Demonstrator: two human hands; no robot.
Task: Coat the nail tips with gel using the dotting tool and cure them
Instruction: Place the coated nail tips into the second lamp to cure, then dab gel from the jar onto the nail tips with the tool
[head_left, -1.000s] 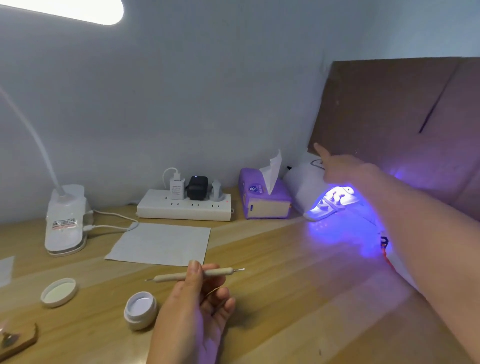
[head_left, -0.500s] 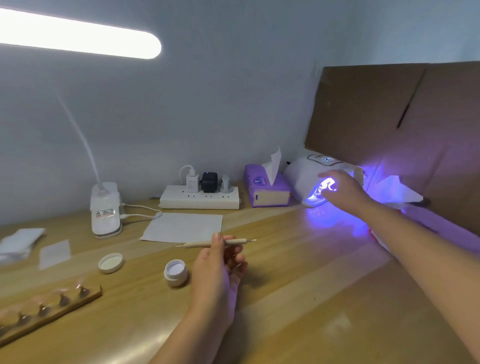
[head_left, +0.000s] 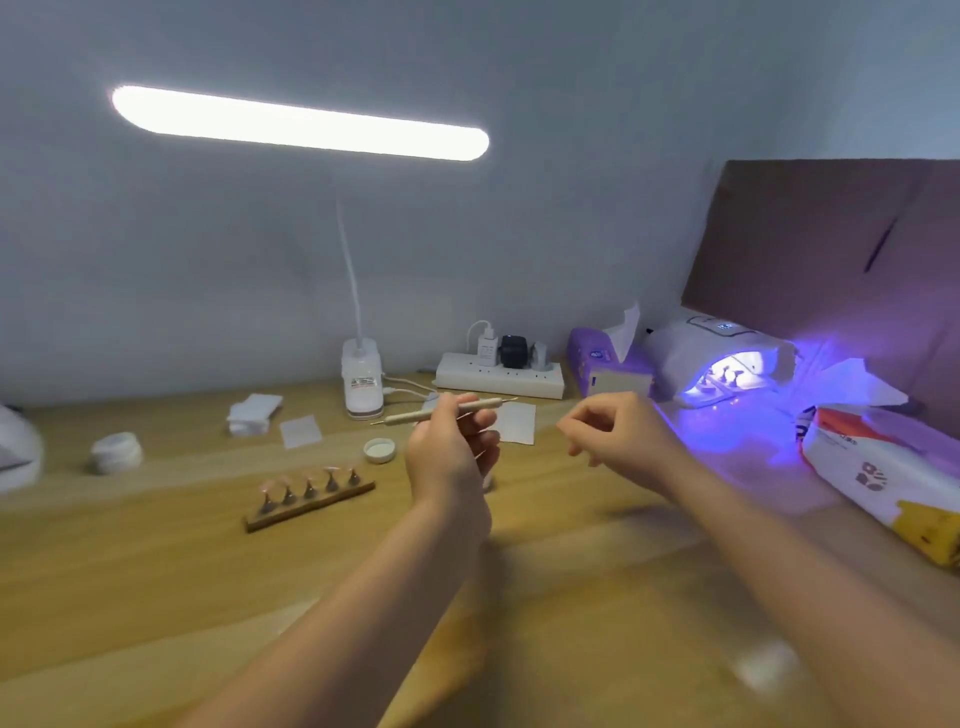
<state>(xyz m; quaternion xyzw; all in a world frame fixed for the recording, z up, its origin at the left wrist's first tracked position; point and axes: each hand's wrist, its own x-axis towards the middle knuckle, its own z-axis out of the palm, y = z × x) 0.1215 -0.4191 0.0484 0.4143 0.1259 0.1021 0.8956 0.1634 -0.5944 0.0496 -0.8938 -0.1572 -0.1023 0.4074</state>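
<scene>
The right hand (head_left: 615, 436), fingers loosely curled and empty, had left the lit curing lamp (head_left: 719, 366) at two o'clock; the left hand (head_left: 452, 452) pinched the dotting tool (head_left: 447, 410), second rack (head_left: 310, 493) waiting.

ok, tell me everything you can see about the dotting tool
The slim pale wooden dotting tool with thin metal tips at both ends is held in the air above the wooden desk, nearly level, its right end slightly higher. The left hand pinches it around mid-shaft. Nothing else touches it; gel on the tips cannot be made out.
</scene>
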